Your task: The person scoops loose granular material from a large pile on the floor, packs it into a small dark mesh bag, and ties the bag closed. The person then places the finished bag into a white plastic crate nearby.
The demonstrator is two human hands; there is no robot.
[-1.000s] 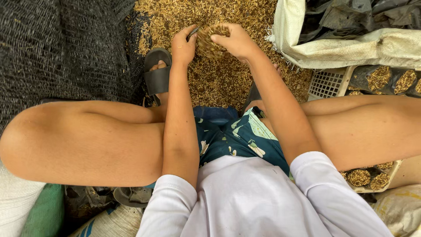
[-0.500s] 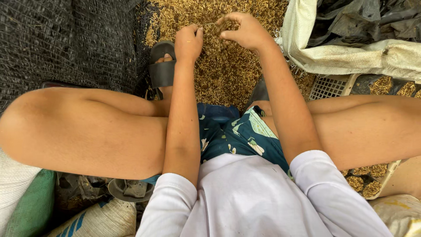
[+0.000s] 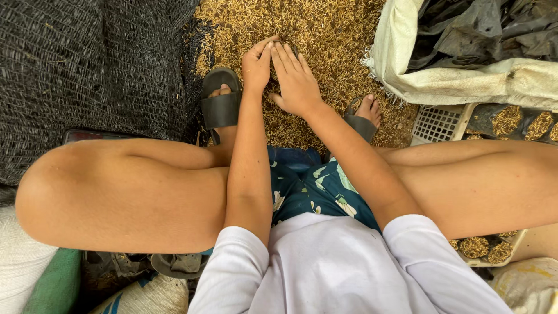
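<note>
I sit low with my knees apart, both arms reaching down between them. My left hand [image 3: 256, 64] and my right hand [image 3: 296, 78] lie side by side, fingers together, pressed flat on a heap of golden-brown rice husks [image 3: 325, 35] spread on the ground. Fingertips of both hands meet at a small dark spot in the husks; what it is cannot be made out. Neither hand visibly grips anything. My feet in dark slide sandals, left [image 3: 221, 102] and right [image 3: 363, 116], rest on the husks beside my hands.
Black shade netting [image 3: 87, 64] covers the left. A white woven sack [image 3: 459, 81] with dark plastic inside lies at upper right. A white plastic tray [image 3: 439, 125] holding husk-filled pots sits at right. Sacks and a green bag [image 3: 55, 285] lie at lower left.
Both hands drew back toward me across the husks and flattened, fingers now together and touching; a second ago they were farther out with fingers pinching. The view tilted down slightly.
</note>
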